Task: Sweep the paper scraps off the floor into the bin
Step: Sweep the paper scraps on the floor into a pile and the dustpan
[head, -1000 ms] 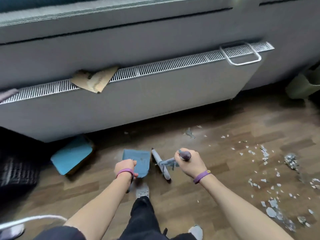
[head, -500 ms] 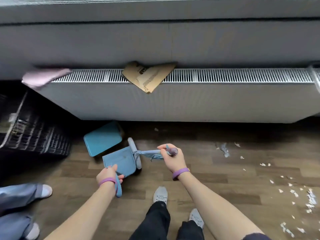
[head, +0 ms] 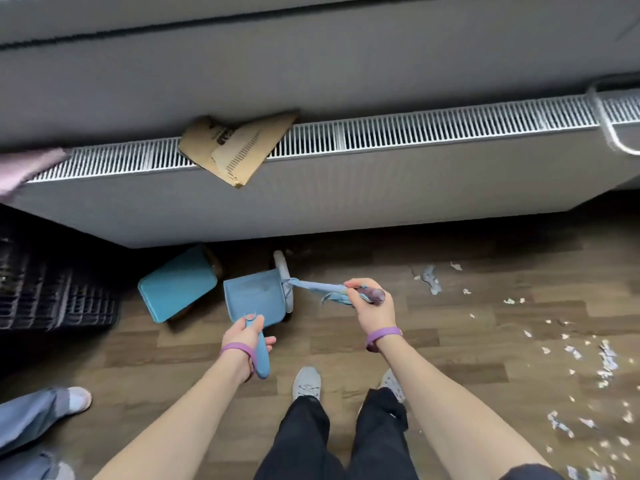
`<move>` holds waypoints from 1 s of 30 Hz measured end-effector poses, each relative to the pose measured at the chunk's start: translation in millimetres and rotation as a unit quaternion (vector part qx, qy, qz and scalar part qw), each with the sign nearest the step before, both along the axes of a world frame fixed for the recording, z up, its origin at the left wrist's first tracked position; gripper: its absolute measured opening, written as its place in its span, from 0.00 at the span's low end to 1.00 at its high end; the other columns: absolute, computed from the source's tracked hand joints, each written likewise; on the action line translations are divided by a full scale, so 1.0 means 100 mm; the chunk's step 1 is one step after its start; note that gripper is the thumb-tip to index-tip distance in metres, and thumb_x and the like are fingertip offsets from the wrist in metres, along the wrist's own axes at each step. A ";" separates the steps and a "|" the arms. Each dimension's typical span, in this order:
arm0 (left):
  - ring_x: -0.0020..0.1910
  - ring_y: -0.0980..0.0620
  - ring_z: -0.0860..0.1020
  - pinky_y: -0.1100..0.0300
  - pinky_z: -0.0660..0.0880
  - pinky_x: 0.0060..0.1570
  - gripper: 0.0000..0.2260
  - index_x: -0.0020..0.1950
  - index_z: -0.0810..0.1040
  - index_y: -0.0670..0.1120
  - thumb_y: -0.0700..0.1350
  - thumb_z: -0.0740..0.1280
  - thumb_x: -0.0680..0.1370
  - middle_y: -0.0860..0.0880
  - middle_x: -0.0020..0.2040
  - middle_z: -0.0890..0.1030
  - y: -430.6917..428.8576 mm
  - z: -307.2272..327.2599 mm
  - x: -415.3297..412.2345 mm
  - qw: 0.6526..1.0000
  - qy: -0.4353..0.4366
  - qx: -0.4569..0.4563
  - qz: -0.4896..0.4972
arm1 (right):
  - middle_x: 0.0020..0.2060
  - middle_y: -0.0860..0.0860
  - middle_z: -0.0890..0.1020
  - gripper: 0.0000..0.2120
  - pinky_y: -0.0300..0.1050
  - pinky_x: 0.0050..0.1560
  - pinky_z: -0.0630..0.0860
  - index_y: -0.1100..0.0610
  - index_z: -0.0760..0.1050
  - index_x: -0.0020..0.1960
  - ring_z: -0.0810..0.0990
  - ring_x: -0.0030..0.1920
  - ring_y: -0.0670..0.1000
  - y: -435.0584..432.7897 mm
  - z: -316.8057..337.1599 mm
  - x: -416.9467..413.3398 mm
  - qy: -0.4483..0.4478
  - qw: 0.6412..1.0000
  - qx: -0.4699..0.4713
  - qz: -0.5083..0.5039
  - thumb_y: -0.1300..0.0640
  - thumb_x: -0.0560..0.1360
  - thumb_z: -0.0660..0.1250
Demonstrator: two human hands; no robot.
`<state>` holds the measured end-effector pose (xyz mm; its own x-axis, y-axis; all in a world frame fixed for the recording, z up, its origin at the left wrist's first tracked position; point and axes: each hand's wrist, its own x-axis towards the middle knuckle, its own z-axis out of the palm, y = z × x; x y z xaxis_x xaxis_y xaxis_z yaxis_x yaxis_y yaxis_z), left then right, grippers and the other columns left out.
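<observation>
At nine o'clock in the view stood a dark slatted crate point(head: 52, 289), and at seven o'clock another person's legs point(head: 31, 424). Just to ten o'clock of the dustpan point(head: 254, 296) a teal box point(head: 176, 284) lay tilted on the wood floor point(head: 485, 341); whether it was the bin could not be told.

The left hand point(head: 242, 341) had its fingers curled round the dustpan's handle, and the pan reached toward twelve o'clock, near the foot of the radiator point(head: 346, 202). The brush point(head: 311, 288) came in from three o'clock, its pale head touching the pan's right edge. The right hand point(head: 372, 311) was closed round the brush's dark handle end. Whether anything lay in the pan was too small to tell.

The paper scraps point(head: 571, 351) were scattered well apart from the pan, from three to five o'clock of the right hand, with a few larger bits point(head: 429, 280) near two o'clock.

By my judgement the task was at most partly done. The tools were in hand, yet the scraps in view lay unswept, and gathering them and tipping them into the bin remained.
</observation>
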<state>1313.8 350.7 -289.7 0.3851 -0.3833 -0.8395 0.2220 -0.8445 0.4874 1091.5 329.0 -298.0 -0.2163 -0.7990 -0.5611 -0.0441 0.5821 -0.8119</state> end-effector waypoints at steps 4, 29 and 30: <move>0.37 0.45 0.80 0.54 0.77 0.38 0.15 0.65 0.72 0.45 0.41 0.65 0.79 0.40 0.56 0.77 -0.16 0.01 -0.83 0.996 0.001 -0.003 -0.092 | 0.35 0.49 0.79 0.05 0.27 0.31 0.69 0.59 0.81 0.45 0.75 0.29 0.38 0.12 0.06 -0.91 0.025 0.998 0.011 -0.059 0.64 0.74 0.67; 0.17 0.53 0.72 0.67 0.69 0.21 0.05 0.44 0.71 0.45 0.41 0.64 0.79 0.46 0.38 0.72 0.21 0.62 -5.26 0.828 0.092 0.008 -0.553 | 0.34 0.53 0.80 0.13 0.44 0.40 0.72 0.52 0.81 0.39 0.78 0.37 0.57 2.77 0.56 -4.69 0.267 0.859 0.093 -0.427 0.69 0.69 0.65; 0.16 0.53 0.72 0.67 0.69 0.20 0.06 0.43 0.72 0.45 0.40 0.64 0.79 0.45 0.37 0.72 0.20 0.62 -5.29 0.825 0.090 0.008 -0.557 | 0.34 0.54 0.80 0.13 0.45 0.39 0.73 0.52 0.81 0.39 0.77 0.37 0.58 2.79 0.60 -4.69 0.276 0.853 0.095 -0.434 0.69 0.68 0.65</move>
<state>785.2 371.1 -228.0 -0.3315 -0.4039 -0.8526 -0.6287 -0.5792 0.5189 622.7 608.1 -237.8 -0.9524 -0.1106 -0.2842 0.1249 0.7087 -0.6944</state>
